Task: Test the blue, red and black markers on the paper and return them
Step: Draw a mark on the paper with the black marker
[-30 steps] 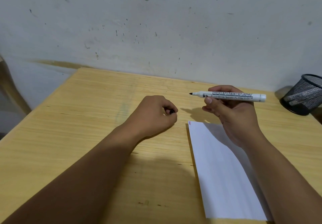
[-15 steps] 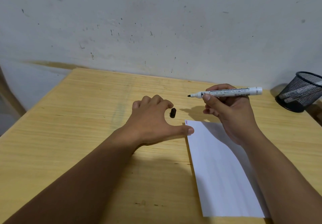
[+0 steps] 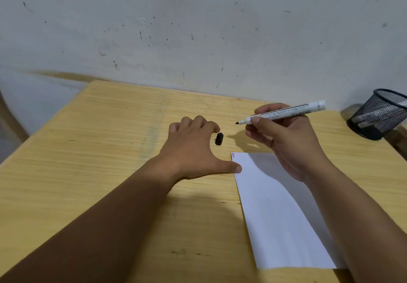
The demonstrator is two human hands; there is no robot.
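Observation:
My right hand (image 3: 284, 141) grips an uncapped black marker (image 3: 284, 112), white-barrelled, its black tip pointing left and slightly down above the table. The marker's black cap (image 3: 219, 139) lies on the table just right of my left fingertips. My left hand (image 3: 193, 148) rests flat and open on the wood, thumb stretched to the top left corner of the white paper (image 3: 279, 216). Small blue and red strokes (image 3: 233, 155) mark that corner of the sheet. The marker tip hovers above the wood just beyond the paper's top edge.
A black mesh pen holder (image 3: 378, 115) stands at the table's far right, with other markers partly visible inside. The wooden table (image 3: 99, 150) meets a scuffed white wall at the back. A chair edge shows at far left.
My left hand opened and set the black cap down on the table, thumb now reaching the paper's corner. The marker in my right hand tilted, tip lower.

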